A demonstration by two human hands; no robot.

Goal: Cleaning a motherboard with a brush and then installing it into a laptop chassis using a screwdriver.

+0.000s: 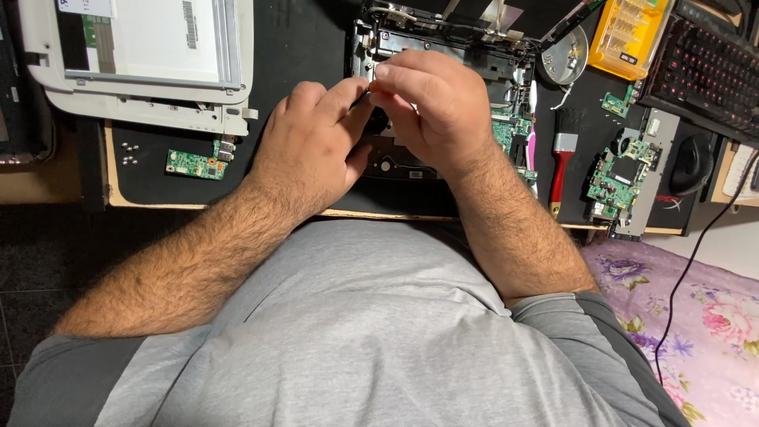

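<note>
At twelve o'clock on the worktop (pixel 316 32), over the opened laptop chassis (pixel 443 47), the left hand (pixel 312 146) and right hand (pixel 435 107) meet, fingers of both pinched shut on a small dark part (pixel 365 99) too hidden to identify. The teardown looks well along: the white screen panel (pixel 150 55) lies off at ten o'clock, a small green board (pixel 194 162) and loose screws (pixel 126 153) at nine, a larger circuit board (pixel 621 178) at three, while boards remain inside the chassis. A black mat covers the worktop, with a red-handled brush (pixel 561 162), a yellow bit case (pixel 632 32) and a keyboard (pixel 704 71) toward two o'clock, and a flowered bedspread (pixel 704 316) at four.
</note>
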